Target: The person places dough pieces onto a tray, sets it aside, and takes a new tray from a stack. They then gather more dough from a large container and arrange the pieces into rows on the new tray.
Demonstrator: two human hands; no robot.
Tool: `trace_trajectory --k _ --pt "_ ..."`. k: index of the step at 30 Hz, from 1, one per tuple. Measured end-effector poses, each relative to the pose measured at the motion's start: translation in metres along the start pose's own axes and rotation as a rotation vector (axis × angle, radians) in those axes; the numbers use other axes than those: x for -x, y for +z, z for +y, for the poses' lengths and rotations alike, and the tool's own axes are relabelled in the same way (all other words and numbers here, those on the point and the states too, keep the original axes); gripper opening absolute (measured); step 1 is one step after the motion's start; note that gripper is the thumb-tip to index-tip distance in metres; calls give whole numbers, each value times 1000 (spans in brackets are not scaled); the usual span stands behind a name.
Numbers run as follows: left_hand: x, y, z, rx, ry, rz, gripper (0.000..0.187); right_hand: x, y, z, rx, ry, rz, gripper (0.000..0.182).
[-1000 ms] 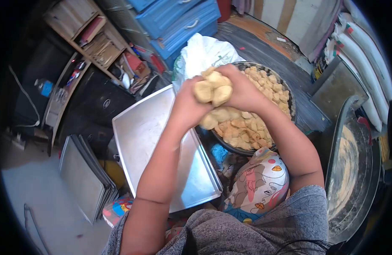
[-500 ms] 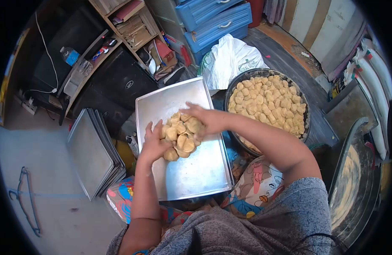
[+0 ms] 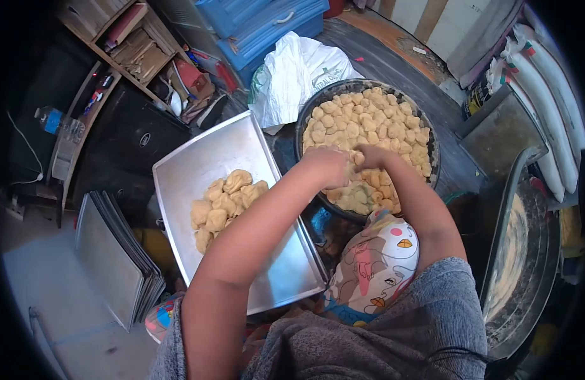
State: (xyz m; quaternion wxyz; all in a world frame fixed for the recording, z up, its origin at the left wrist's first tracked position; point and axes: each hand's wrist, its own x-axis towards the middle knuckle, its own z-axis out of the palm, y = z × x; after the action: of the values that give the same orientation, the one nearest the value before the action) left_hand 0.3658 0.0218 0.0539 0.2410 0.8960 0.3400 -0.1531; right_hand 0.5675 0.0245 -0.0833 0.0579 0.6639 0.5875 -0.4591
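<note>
Both my hands are at the round black tub (image 3: 437, 142), which is filled with lumps of tan dough (image 3: 368, 120). My left hand (image 3: 330, 167) reaches across the tray to the tub's near left part, its fingers bent down around dough. Close beside it, my right hand (image 3: 372, 157) curls over more dough, fingertips mostly hidden. A silver metal tray (image 3: 286, 272) lies across my lap, left of the tub, with a heap of dough pieces (image 3: 224, 204) in its middle, partly behind my left forearm.
Upright flat trays (image 3: 112, 253) lean together at the left. Behind the tub are a white sack (image 3: 292, 76) and blue drawers (image 3: 273, 31). A dark basin (image 3: 527, 278) with a floury inside stands at the right, near white sacks (image 3: 540, 107).
Both hands have left the dough heap on the tray and moved right to the tub. The heap stays on the tray. The view has shifted to the right.
</note>
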Motion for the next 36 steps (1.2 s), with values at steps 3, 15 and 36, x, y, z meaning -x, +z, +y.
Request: trace_trajectory --k 3,15,36 --pt "5 -3 6 -82 -13 -52 59 -15 95 89 62 183 198 114" --pt "190 51 -42 380 145 304 48 21 129 129 50 40 772 52" --pt "231 85 -160 272 -114 895 40 145 53 -258 159 -936 171 42"
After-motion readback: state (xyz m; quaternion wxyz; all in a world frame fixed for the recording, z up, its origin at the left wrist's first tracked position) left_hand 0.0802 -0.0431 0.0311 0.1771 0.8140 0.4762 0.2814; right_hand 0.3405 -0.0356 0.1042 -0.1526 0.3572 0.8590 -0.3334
